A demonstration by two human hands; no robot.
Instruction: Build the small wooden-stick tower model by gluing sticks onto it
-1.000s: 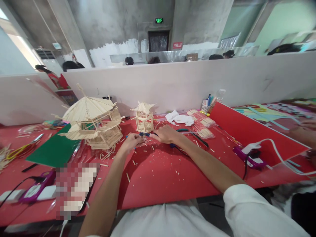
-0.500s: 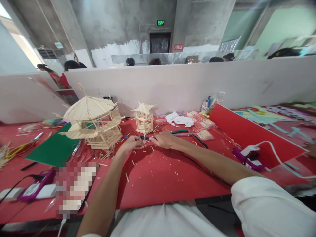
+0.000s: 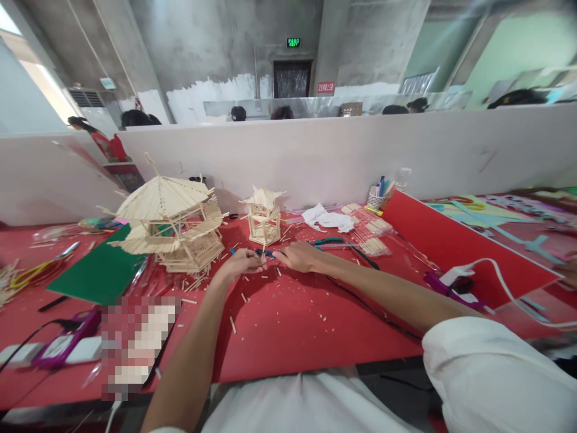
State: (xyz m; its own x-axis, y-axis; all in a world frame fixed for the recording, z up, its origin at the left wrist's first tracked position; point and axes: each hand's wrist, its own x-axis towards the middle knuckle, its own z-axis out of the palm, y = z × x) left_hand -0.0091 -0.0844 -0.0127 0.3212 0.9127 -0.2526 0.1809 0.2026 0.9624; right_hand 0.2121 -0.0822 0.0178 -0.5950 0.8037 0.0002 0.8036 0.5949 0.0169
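Observation:
My left hand (image 3: 243, 263) is closed in a pinch on a thin wooden stick (image 3: 264, 255), which stands up from the fingertips. My right hand (image 3: 298, 257) is wrapped round a small blue tool (image 3: 265, 252), whose front end meets the stick; its exact kind is too small to make out. Just behind the hands stands a small pagoda model (image 3: 264, 222) built of pale wooden sticks. To the left of my left hand is a larger stick-built pavilion model (image 3: 174, 219) with two roof tiers.
Stick offcuts (image 3: 233, 325) litter the red tabletop (image 3: 288, 337). Green-handled pliers (image 3: 329, 242), a white cloth (image 3: 327, 218) and bagged sticks (image 3: 374, 245) lie right of the hands. A red board (image 3: 469, 246) leans farther right. Purple power strips (image 3: 67, 340) and cables lie at the left.
Both hands hold almost the same place and grip. The right forearm and sleeve have shifted very slightly; the models stand as before.

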